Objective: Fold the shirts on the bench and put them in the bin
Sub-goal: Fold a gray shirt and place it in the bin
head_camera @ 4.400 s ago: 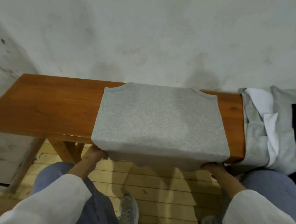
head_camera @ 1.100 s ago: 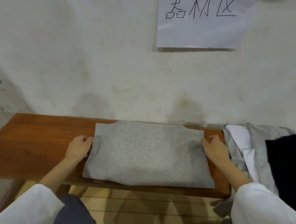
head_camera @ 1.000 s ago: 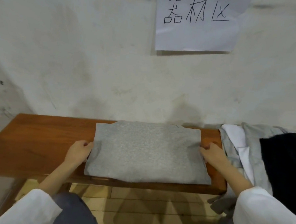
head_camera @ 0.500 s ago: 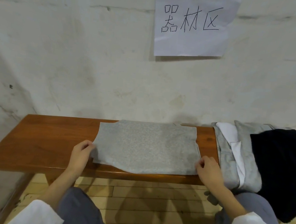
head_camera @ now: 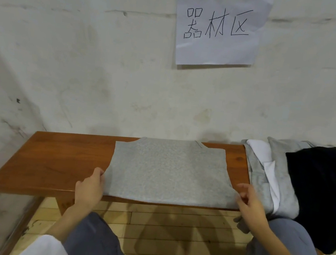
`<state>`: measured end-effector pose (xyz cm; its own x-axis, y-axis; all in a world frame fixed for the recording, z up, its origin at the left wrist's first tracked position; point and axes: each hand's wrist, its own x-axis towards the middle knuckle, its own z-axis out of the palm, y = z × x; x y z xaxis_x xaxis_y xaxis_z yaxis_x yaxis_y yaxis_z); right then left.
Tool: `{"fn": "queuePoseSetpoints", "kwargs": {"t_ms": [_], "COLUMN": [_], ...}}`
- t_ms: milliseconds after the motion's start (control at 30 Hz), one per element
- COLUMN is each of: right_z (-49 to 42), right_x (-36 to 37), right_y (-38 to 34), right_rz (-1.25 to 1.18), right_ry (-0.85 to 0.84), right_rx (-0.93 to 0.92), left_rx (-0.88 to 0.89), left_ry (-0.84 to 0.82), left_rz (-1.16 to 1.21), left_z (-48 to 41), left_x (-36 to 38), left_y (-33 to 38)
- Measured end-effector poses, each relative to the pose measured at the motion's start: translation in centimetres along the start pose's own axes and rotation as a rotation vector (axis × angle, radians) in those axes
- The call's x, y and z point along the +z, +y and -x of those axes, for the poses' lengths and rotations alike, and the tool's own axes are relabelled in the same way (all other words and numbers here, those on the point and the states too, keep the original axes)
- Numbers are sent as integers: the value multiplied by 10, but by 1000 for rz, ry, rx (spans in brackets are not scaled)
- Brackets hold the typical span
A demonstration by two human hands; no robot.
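On wall [head_camera: 87, 56], head view: paper sign [head_camera: 218, 53] handwritten "器材区". Stained white plaster, wood-plank floor [head_camera: 162, 230]. Brown wooden desk [head_camera: 56, 157] carries folded grey shirt [head_camera: 168, 173], flat, mid-desk. Left hand [head_camera: 90, 187] fingers pinch its near-left corner; right hand [head_camera: 248, 202] fingers curl on near-right corner. Pile of clothes [head_camera: 278, 170], grey, white, black, at desk's right end.
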<state>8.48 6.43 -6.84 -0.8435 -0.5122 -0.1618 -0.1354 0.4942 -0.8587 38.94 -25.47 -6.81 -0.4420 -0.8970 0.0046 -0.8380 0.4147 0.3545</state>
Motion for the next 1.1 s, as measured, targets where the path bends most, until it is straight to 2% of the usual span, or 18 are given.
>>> {"fn": "queuePoseSetpoints", "kwargs": {"t_ms": [100,200,267,333,433,533,600,700,800,933,1000,1100], "right_z": [3,2,-3,-6,-13,-18,-19,-16,-3,6,6,3], "right_x": [1,6,14,25,46,55,52,48,48,51,51,48], "right_y": [13,19,15,-1,-2,18,18,11,5,9,4,-7], "right_rz": [197,480,559,554,713,1012,1070,953,771,655,597,499], "right_ry": [-63,29,82,53,-147,-198,-187,-190,-171,-134,-75,11], "right_rx": [-167,-332,-432,-512,-557,-588,-615,-615,-678,-739,-671,-635], "left_rx": [6,32,150,313,514,538,551,683,761,618,515,447], "left_ry": [20,102,127,82,-120,-153,-186,-131,36,218,212,201], "left_rz": [-131,-128,-55,-17,-120,-198,-239,-281,-186,-241,-276,-207], "left_z": [10,12,10,6,6,7,7,14,32,40,37,31], "left_x": [8,12,13,21,44,58,57,52,53,55,51,35], "left_y": [-1,2,12,24,38,37,33,26,27,22,16,14]}}
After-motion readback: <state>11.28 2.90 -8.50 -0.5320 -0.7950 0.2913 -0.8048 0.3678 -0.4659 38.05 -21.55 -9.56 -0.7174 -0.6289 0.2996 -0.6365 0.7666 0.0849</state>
